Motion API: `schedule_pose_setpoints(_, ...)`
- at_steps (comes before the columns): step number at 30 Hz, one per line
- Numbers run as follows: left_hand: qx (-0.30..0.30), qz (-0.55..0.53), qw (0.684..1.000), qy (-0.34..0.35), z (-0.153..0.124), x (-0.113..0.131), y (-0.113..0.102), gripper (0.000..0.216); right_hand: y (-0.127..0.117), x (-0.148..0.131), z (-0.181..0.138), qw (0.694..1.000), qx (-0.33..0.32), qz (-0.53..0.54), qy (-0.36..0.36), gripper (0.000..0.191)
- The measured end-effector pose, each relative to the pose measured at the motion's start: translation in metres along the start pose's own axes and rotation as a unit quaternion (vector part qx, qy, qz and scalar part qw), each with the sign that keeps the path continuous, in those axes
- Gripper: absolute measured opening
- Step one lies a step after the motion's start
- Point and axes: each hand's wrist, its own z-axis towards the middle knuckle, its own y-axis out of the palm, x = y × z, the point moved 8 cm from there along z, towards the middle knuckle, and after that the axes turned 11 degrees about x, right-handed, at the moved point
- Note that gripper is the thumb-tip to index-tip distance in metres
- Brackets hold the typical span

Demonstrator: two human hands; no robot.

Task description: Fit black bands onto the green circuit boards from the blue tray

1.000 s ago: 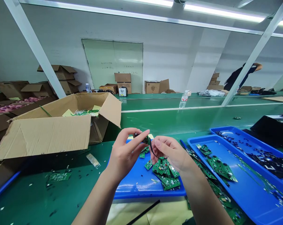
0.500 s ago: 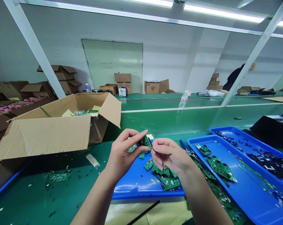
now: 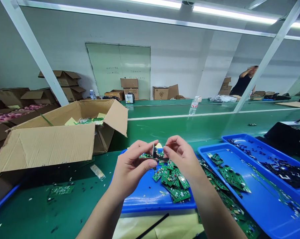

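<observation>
My left hand (image 3: 132, 169) pinches a small green circuit board (image 3: 154, 150) between thumb and fingers, turned nearly edge-on to me. A thin black strip (image 3: 161, 158) runs from the board's lower edge toward my right hand (image 3: 183, 157). The thumb and fingertips of my right hand are closed at the strip's right end, partly hiding it. Both hands are held above a blue tray (image 3: 137, 202), where a pile of green circuit boards (image 3: 176, 182) lies under and between them.
To the right, one blue tray (image 3: 266, 205) holds boards and trimmings; another (image 3: 229, 136) holds small black parts. Boards (image 3: 235, 207) lie along the nearer tray's edge. A cardboard box (image 3: 52, 142) stands left. A water bottle (image 3: 194, 106) stands behind, and a person (image 3: 241, 84) is far right.
My left hand has turned the board from showing its face to nearly edge-on. My right hand has rotated, fingers now pointing up and left. The person in the back has moved into fuller view.
</observation>
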Motion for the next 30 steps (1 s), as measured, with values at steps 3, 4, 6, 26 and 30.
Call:
schedule_pose_setpoints(3,0.019,-0.012,1.0,-0.018,0.001,-0.003,-0.001,0.033,0.003,-0.012,-0.004,0.996,-0.016,-0.043,-0.075,0.019)
schedule_pose_setpoints(4,0.018,-0.016,1.0,-0.018,0.001,-0.004,-0.001,0.033,0.007,-0.015,-0.007,0.993,-0.036,-0.059,-0.093,0.017)
schedule_pose_setpoints(6,0.02,-0.022,0.999,-0.017,0.001,-0.005,0.0,0.033,0.013,-0.02,-0.012,0.985,-0.058,-0.096,-0.131,0.017)
schedule_pose_setpoints(26,0.018,-0.06,0.997,-0.052,0.003,-0.016,0.002,0.032,0.008,-0.031,-0.016,0.977,-0.002,-0.127,-0.169,0.009)
schedule_pose_setpoints(30,-0.031,-0.063,0.996,-0.048,0.001,-0.014,0.008,0.031,0.004,-0.037,-0.015,0.961,0.024,-0.166,-0.218,0.009)
